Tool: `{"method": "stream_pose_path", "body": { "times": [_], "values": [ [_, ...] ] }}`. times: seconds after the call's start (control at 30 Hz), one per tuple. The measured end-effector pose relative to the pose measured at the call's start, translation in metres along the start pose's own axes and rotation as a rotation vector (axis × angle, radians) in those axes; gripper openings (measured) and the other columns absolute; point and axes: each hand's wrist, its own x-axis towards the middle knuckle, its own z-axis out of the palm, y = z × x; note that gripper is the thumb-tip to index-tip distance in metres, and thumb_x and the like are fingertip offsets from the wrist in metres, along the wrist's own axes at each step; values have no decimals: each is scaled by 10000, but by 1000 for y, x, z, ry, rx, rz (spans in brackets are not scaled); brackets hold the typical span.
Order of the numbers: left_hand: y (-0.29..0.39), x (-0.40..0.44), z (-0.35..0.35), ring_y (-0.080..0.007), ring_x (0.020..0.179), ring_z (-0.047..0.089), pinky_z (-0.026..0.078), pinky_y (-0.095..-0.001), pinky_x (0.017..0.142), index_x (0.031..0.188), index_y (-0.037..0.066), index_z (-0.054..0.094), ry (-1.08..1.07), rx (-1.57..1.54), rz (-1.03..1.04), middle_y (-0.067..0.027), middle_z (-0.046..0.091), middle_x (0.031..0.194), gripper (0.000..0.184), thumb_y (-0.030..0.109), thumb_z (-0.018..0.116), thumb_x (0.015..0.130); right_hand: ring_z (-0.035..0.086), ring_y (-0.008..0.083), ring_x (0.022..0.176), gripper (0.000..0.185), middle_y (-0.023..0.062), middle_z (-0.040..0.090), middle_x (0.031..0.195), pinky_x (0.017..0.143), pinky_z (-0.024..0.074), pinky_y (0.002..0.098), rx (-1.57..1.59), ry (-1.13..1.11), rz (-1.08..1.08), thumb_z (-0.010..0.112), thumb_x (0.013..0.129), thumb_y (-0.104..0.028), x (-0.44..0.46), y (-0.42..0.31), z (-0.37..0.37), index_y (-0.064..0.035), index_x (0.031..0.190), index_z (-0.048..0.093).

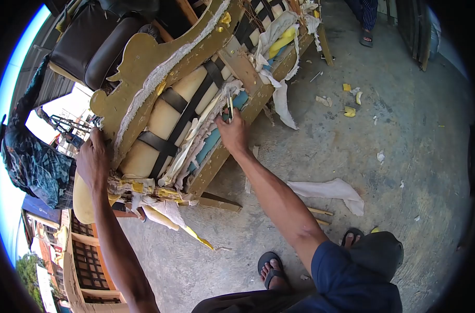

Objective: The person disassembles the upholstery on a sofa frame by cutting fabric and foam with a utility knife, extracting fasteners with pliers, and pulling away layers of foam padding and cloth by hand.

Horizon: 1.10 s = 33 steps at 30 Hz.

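Note:
A stripped wooden sofa frame (258,99) stands before me, with black webbing (180,125) over cream foam and torn fabric (195,138) along its seat rail. My left hand (93,159) is at the left end of the frame, fingers curled over its edge. My right hand (232,133) is closed around a slim black-and-pale tool (229,106) at the rail, beside a blue strip (208,144). The tool's exact kind is unclear, and my fingers hide part of it.
Fabric strips (331,192), wooden sticks (321,216) and yellow foam scraps (349,111) lie on the concrete floor. A dark padded seat (112,49) stands behind the frame. One person (36,161) is at the left; another's leg (369,21) shows at the top right.

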Motion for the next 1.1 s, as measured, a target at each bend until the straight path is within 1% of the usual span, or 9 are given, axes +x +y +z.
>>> {"method": "stream_pose_path", "body": {
  "times": [0.13, 0.3, 0.37, 0.5, 0.73, 0.83, 0.9, 0.97, 1.1],
  "values": [
    [-12, -3, 3, -438, 823, 685, 510, -493, 654, 1056, 123, 532, 38, 139, 196, -193, 717, 905, 167, 264, 450, 1023, 667, 475, 772, 236, 275, 669, 770, 716, 510, 537, -24, 49, -38, 639, 862, -213, 10, 3, 7, 21, 884, 629],
    [-27, 2, 11, -397, 781, 698, 523, -466, 610, 1182, 135, 518, -8, 2, 168, -174, 705, 862, 322, 166, 668, 899, 632, 326, 579, 218, 153, 579, 607, 599, 537, 468, -47, 87, 6, 599, 885, -197, 7, 29, 27, 21, 872, 601],
    [-40, 6, 24, -408, 754, 688, 508, -468, 596, 1127, 132, 531, -13, -12, 142, -181, 707, 856, 275, 180, 672, 896, 662, 488, 791, 268, 285, 675, 803, 759, 512, 543, 68, 33, 211, 638, 842, -230, 17, 29, 32, 34, 891, 627],
    [-10, 7, 5, -417, 730, 678, 507, -487, 617, 1041, 119, 560, -28, -279, -110, -182, 706, 834, 216, 259, 659, 909, 668, 465, 812, 283, 279, 677, 818, 773, 516, 508, 150, -156, 525, 666, 831, -241, 12, -32, -9, 33, 901, 648],
    [23, -8, -17, -445, 807, 681, 521, -499, 766, 898, 16, 738, 53, -159, -180, -274, 680, 808, 602, 504, 396, 977, 674, 448, 820, 311, 227, 696, 814, 784, 531, 499, -438, -21, 210, 655, 900, -307, -59, 123, -91, -42, 1062, 641],
    [16, -2, -14, -458, 963, 675, 495, -509, 863, 1073, 58, 733, -67, -104, -248, -260, 713, 986, 636, 589, 407, 951, 671, 422, 965, 330, 215, 700, 991, 849, 532, 510, -665, -242, 489, 673, 886, -299, -75, 182, -146, -48, 1095, 625],
    [19, -7, -18, -461, 1059, 655, 480, -497, 929, 1152, 86, 711, -68, -62, -147, -237, 714, 1091, 691, 652, 369, 949, 617, 437, 1099, 482, 233, 623, 1175, 916, 522, 503, -817, -337, 31, 705, 866, -326, -76, 186, -177, -20, 1211, 568],
    [-3, 3, 3, -441, 1071, 659, 539, -484, 850, 1406, 181, 452, -85, 217, 17, -222, 688, 1180, 462, 393, 499, 998, 588, 431, 1137, 556, 232, 563, 1232, 914, 524, 497, -996, -623, 36, 724, 863, -331, -85, 157, -202, -16, 1277, 527],
    [-25, 7, 25, -419, 886, 694, 542, -489, 686, 1133, 185, 511, 218, 244, 275, -183, 721, 972, 163, 252, 543, 988, 567, 431, 1117, 769, 246, 510, 1221, 894, 536, 550, -1283, -1394, -5, 776, 821, -359, -166, 147, -271, -20, 1410, 417]
  ]
}}
